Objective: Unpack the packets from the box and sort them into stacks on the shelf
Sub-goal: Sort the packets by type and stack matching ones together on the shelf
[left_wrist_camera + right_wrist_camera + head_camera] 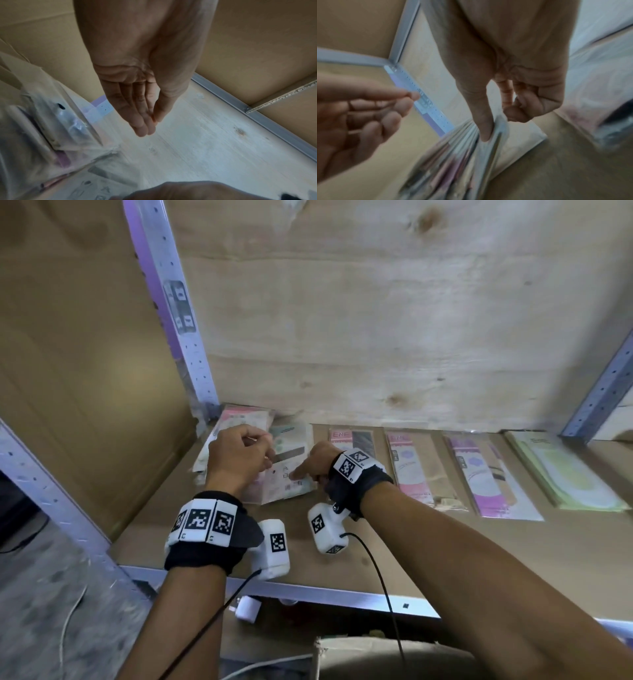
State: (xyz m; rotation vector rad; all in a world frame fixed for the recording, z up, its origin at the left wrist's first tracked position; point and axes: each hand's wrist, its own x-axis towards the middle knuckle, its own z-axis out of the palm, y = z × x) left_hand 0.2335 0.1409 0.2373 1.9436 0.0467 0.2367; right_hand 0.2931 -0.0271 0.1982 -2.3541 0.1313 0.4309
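A loose pile of packets (291, 445) lies at the shelf's left end, close to the corner post. My right hand (317, 465) rests on its near side. In the right wrist view the thumb (483, 121) digs in among the packet edges (453, 155), and one pale packet edge (502, 121) is pinched against the curled fingers. My left hand (239, 453) hovers just above the pile with its fingers loosely bent and thumb tip touching the forefinger (150, 119); it holds nothing. Three flat packet stacks (418, 470) (489, 477) (561, 470) lie in a row to the right.
The brown shelf board (445, 549) has a metal front rail (342, 594). Perforated posts (185, 337) (603, 395) stand at the back corners, with a plywood back wall (376, 320). A cardboard sheet (85, 371) closes the left side. A cardboard box's rim (359, 645) shows below.
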